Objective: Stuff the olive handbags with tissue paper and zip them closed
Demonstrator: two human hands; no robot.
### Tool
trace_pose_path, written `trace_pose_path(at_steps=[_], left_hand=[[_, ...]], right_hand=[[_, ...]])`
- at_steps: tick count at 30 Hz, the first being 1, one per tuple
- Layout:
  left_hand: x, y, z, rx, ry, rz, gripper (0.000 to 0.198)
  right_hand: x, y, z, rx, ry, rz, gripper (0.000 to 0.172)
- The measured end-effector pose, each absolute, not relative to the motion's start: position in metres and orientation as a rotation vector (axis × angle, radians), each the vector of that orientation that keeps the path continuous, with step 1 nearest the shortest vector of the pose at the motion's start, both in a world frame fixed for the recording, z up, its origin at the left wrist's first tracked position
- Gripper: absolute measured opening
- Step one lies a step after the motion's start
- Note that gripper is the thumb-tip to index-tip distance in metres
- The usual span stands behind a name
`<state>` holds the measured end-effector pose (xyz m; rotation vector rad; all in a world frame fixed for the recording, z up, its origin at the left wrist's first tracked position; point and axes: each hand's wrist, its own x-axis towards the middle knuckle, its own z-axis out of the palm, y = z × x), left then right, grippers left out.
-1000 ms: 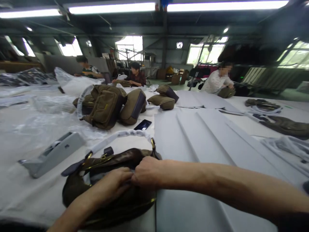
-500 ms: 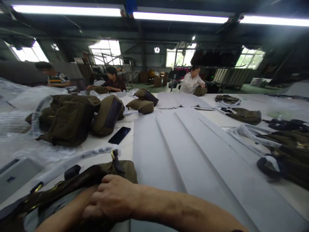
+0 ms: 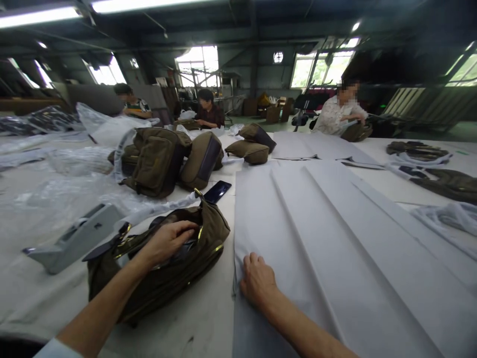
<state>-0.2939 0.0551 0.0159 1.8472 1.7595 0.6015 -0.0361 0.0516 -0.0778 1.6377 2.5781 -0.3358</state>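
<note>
An olive-green handbag (image 3: 179, 278) lies in front of me with its zipped top open. My left hand (image 3: 169, 243) reaches over the opening, fingers stretched toward its right end and thumb side partly hidden inside. Just right of the bag, my right hand (image 3: 258, 281) has its fingers bent at the left edge of a stack of white paper sheets (image 3: 290, 248), gripping that edge. A wrapped strap (image 3: 164, 206) runs behind the bag.
A grey tape dispenser (image 3: 82, 238) stands left of the bag. Behind are a phone (image 3: 218, 191), more olive bags (image 3: 156, 164) and clear plastic wrapping (image 3: 74, 194). Further bags (image 3: 447, 181) lie at right. Three people sit across the table, one in a light patterned shirt (image 3: 335, 117).
My right hand has left the bag and moved right to the paper edge. My left hand has come up out of the bag's depth to its opening. The view has turned left.
</note>
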Motion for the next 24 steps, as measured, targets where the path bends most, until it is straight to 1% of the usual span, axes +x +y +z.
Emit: trace_pose_path(at_steps=[2, 4, 7, 11, 13, 15, 18, 19, 20, 22, 24], left_hand=[[-0.287, 0.062, 0.010, 1.801, 1.558, 0.495, 0.044], [-0.281, 0.073, 0.001, 1.793, 1.467, 0.371, 0.043], [-0.274, 0.090, -0.010, 1.835, 1.497, 0.243, 0.037], [-0.277, 0.098, -0.011, 1.937, 1.521, 0.201, 0.027], [-0.283, 0.093, -0.004, 1.964, 1.556, 0.231, 0.030], [-0.286, 0.082, 0.008, 1.983, 1.681, 0.342, 0.036], [-0.275, 0.052, 0.029, 2.002, 2.016, 0.769, 0.037], [-0.265, 0.038, 0.033, 1.992, 2.095, 0.930, 0.033], [-0.253, 0.024, 0.035, 1.969, 2.109, 1.040, 0.029], [-0.225, -0.002, 0.026, 1.921, 1.913, 1.068, 0.024], [-0.201, -0.021, 0.000, 1.831, 1.667, 0.910, 0.023]], right_hand=[[-0.044, 0.056, -0.080, 1.624, 2.548, -0.349, 0.029], [-0.048, 0.060, -0.079, 1.590, 2.539, -0.366, 0.028], [-0.044, 0.064, -0.076, 1.547, 2.563, -0.391, 0.028], [-0.023, 0.074, -0.068, 1.533, 2.624, -0.461, 0.020], [-0.013, 0.080, -0.063, 1.545, 2.656, -0.508, 0.018], [-0.011, 0.085, -0.058, 1.567, 2.672, -0.534, 0.021], [-0.024, 0.088, -0.059, 1.606, 2.639, -0.511, 0.033], [-0.032, 0.089, -0.061, 1.609, 2.620, -0.496, 0.034], [-0.041, 0.090, -0.065, 1.603, 2.602, -0.486, 0.032], [-0.055, 0.093, -0.073, 1.575, 2.576, -0.482, 0.025], [-0.063, 0.100, -0.080, 1.546, 2.560, -0.498, 0.025]])
